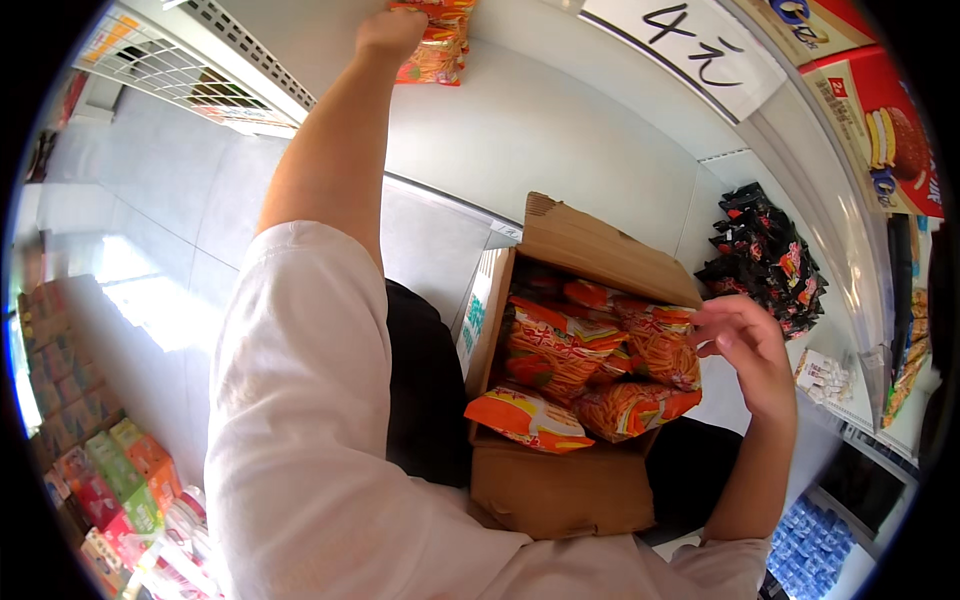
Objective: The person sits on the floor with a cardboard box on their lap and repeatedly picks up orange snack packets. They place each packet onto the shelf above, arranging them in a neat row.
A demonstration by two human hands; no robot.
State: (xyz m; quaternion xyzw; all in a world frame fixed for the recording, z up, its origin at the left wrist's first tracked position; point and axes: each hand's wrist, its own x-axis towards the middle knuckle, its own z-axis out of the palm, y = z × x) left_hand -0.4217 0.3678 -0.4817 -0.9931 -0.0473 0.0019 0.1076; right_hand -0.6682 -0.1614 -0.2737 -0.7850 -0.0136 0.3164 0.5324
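My left hand (390, 31) reaches far out over a white shelf. Its fingers are curled on an orange snack packet (452, 9), and the fingertips are partly hidden. Beneath it lie more orange packets (429, 64), stacked at the shelf's far end. An opened cardboard box (562, 487) stands right in front of my body, its flaps folded out. Several orange packets of noodle-like snacks (562, 349) fill it. My right hand (742, 349) hovers at the box's right rim, beside the raised flap (604, 247). Its fingers are loosely bent and apart, with nothing seen in them.
Black snack packets (772, 259) are heaped on the shelf to the right, near small white packets (825, 375). A handwritten price sign (682, 52) hangs on the shelf edge above. Red biscuit boxes (877, 127) stand upper right. A wire basket (187, 79) and colourful cartons (124, 480) are at left.
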